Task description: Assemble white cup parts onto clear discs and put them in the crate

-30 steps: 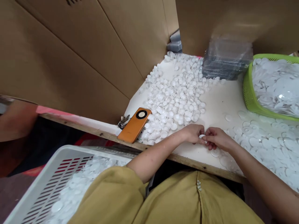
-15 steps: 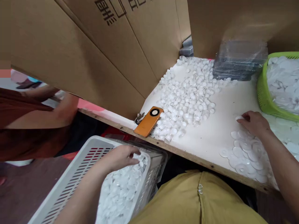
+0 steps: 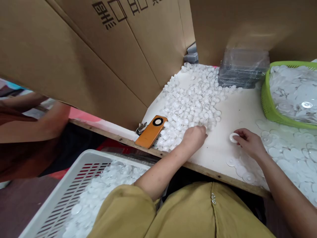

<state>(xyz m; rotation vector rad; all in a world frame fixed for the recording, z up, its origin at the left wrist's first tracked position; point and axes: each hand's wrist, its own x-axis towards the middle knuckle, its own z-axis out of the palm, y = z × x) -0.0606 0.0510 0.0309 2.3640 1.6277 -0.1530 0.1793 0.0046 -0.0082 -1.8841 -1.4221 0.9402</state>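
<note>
My right hand point(image 3: 250, 144) pinches a flat, round white plastic disc point(image 3: 232, 138) by its edge, slightly above the table. Several similar discs point(image 3: 249, 177) lie below that hand, near the table's front edge. At the right side of a spread of small, round white cap-like pieces point(image 3: 196, 99) is my left hand point(image 3: 194, 137). Its fingers are drawn together and point down toward the tabletop. Whatever they may hold is hidden from the camera.
An orange phone point(image 3: 151, 131) and keys point(image 3: 141, 128) lie by a cardboard panel point(image 3: 104, 66). A light grey basket point(image 3: 84, 157) of white pieces stands below the table edge. A green basket point(image 3: 266, 99) holds more discs. A person's arm point(image 3: 47, 124) shows at left.
My left hand has moved from over the grey basket to the small pieces on the table. My right hand has shifted left, carrying a disc away from the disc pile. The view has shifted slightly.
</note>
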